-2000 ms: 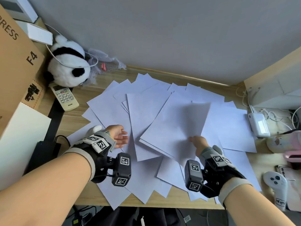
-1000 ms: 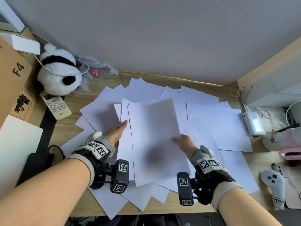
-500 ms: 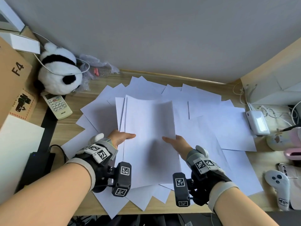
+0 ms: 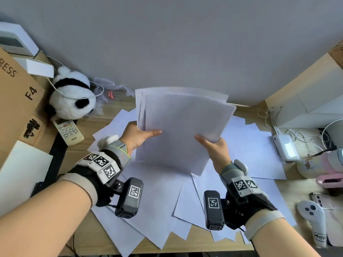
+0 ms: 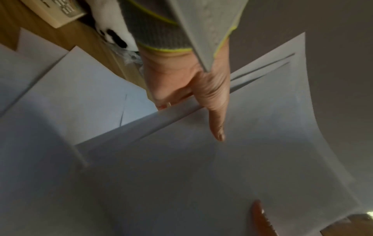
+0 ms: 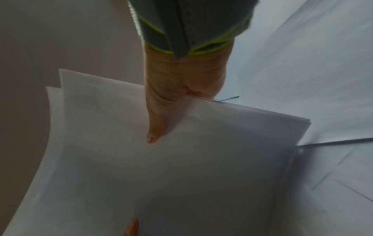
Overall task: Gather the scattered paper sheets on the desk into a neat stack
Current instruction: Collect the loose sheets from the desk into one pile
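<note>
Your left hand [image 4: 138,137] and right hand [image 4: 215,145] each pinch a side edge of the lifted bundle of sheets [image 4: 182,127], thumbs on its front. Loosen slightly and tap its bottom edge on the desk [image 4: 89,125] (the top edges are fanned), then collect the loose sheets [image 4: 250,151] lying beyond.

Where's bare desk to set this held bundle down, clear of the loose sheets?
Bare wood shows between the remote and the loose sheets, on the desk, and along the back edge by the panda toy. The centre is covered in sheets. The right side is crowded: power bank, cables, controller. Both hands hold the bundle.
</note>
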Action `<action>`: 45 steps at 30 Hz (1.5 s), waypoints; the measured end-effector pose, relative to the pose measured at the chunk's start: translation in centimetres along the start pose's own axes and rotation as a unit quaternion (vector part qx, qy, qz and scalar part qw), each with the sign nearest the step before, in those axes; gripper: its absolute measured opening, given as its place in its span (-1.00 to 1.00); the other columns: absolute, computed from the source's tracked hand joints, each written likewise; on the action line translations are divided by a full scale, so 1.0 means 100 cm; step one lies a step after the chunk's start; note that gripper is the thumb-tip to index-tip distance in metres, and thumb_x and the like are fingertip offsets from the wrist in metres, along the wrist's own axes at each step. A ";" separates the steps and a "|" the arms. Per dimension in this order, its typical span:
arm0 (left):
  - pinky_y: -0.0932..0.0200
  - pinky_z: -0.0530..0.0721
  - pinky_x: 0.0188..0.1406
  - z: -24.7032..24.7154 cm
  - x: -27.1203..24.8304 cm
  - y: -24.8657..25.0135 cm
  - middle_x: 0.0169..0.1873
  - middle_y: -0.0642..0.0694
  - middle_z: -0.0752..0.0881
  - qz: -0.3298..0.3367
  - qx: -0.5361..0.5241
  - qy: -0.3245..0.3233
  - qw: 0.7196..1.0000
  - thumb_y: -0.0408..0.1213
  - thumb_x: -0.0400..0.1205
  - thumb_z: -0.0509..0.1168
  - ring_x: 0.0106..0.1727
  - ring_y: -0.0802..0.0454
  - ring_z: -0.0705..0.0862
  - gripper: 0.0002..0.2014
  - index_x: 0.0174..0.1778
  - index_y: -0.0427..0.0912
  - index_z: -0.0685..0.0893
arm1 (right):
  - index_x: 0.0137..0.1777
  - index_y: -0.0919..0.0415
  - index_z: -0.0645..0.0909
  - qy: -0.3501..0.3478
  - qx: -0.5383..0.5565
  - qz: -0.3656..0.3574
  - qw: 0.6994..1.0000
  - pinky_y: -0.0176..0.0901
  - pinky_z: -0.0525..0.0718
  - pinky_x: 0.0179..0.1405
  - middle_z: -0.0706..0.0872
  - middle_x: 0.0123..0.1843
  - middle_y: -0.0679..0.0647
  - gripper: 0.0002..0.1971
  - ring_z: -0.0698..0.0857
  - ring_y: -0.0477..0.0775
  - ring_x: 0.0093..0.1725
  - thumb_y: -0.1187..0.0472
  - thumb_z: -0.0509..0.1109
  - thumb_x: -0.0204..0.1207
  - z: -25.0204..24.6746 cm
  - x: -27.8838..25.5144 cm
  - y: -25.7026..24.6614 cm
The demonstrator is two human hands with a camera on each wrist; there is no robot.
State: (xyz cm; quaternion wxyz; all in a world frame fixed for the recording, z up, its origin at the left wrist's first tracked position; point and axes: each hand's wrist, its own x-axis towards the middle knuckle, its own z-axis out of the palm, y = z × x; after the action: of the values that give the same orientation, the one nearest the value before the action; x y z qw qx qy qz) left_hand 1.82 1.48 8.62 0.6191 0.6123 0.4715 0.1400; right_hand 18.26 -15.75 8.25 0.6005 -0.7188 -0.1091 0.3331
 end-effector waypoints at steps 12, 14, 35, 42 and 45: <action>0.12 0.61 0.18 0.014 -0.009 0.012 -0.07 -0.10 0.79 0.006 -0.084 -0.011 0.996 -0.40 0.40 0.53 0.00 -0.01 0.74 -0.71 0.03 -0.17 0.74 | -0.03 0.17 0.71 -0.004 0.066 -0.044 0.997 -0.39 0.69 -0.24 0.80 -0.17 -0.04 -0.80 0.77 -0.21 -0.24 0.35 0.53 0.36 0.001 -0.005 -0.004; 0.19 0.55 0.11 0.017 -0.012 0.006 -0.11 -0.05 0.76 -0.004 -0.067 -0.012 0.998 -0.39 0.44 0.50 -0.08 0.09 0.71 -0.72 0.07 -0.20 0.73 | -0.01 0.14 0.71 -0.012 0.043 -0.026 0.999 -0.37 0.68 -0.17 0.80 -0.10 -0.02 -0.81 0.78 -0.20 -0.19 0.35 0.51 0.39 -0.002 -0.004 0.006; 0.18 0.57 -0.33 0.076 -0.011 -0.055 -0.29 -0.15 0.65 -0.303 -0.023 -0.090 0.948 -0.33 0.69 0.14 -0.48 -0.01 0.71 -0.80 -0.26 -0.19 0.51 | -0.01 0.40 0.61 0.140 -0.299 0.226 0.916 -0.13 0.49 -0.21 0.60 -0.24 0.21 -0.80 0.54 0.16 -0.23 0.45 0.17 0.49 -0.123 0.009 0.098; 0.13 0.62 -0.27 0.122 -0.015 -0.054 -0.31 -0.22 0.65 -0.338 0.019 -0.126 0.932 -0.39 0.67 0.11 -0.33 -0.09 0.66 -0.86 -0.19 -0.29 0.49 | 0.38 0.32 0.50 0.139 -0.457 0.289 0.830 0.07 0.31 0.48 0.33 0.53 0.32 -0.58 0.33 0.38 0.47 0.34 0.10 0.53 -0.156 0.009 0.092; 0.13 0.60 -0.26 0.141 -0.015 -0.051 -0.17 -0.21 0.66 -0.366 0.009 -0.155 0.918 -0.37 0.71 0.05 -0.17 -0.13 0.70 -0.82 -0.19 -0.27 0.47 | 0.35 0.31 0.52 0.128 -0.466 0.294 0.824 0.04 0.35 0.42 0.39 0.49 0.31 -0.59 0.37 0.37 0.45 0.32 0.11 0.52 -0.161 0.010 0.092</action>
State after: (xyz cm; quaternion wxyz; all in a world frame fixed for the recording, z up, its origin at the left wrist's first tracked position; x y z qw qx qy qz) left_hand 9.64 -9.51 1.99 0.6866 0.4168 0.5622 -0.1969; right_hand 26.64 -30.27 0.20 0.0756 -0.9474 0.0435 0.3080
